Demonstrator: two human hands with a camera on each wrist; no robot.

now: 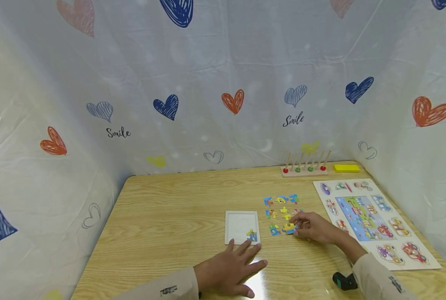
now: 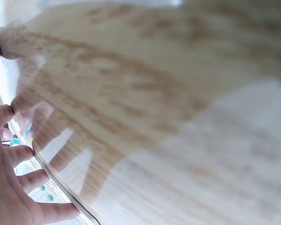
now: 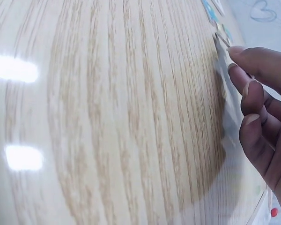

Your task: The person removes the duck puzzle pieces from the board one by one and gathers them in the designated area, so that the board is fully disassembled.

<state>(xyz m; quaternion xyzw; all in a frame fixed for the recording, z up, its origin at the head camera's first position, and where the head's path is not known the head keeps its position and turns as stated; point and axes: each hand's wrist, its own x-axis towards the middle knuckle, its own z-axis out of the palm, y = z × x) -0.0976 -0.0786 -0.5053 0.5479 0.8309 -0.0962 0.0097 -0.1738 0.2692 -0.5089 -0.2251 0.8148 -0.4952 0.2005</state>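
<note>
A square white puzzle tray [image 1: 241, 221] lies on the table, with a yellow-and-blue piece [image 1: 252, 235] in its near right corner. My left hand [image 1: 234, 268] is spread flat, its fingertips touching the tray's near edge. To the right of the tray, several loose jigsaw pieces [image 1: 271, 213] are laid out in rough rows. My right hand [image 1: 314, 227] is at the near right end of these rows, pinching a yellow-and-blue puzzle piece [image 1: 289, 228] between thumb and fingers. In the right wrist view, the pinched piece [image 3: 222, 39] shows only as a thin edge beside the fingertips.
A large picture puzzle board [image 1: 373, 225] lies at the right. Behind stand a wooden peg rack [image 1: 304, 171] with red and green beads and a yellow block [image 1: 346, 168]. A black object [image 1: 344, 281] lies by the right sleeve. Heart-printed curtains [image 1: 200, 137] border the table.
</note>
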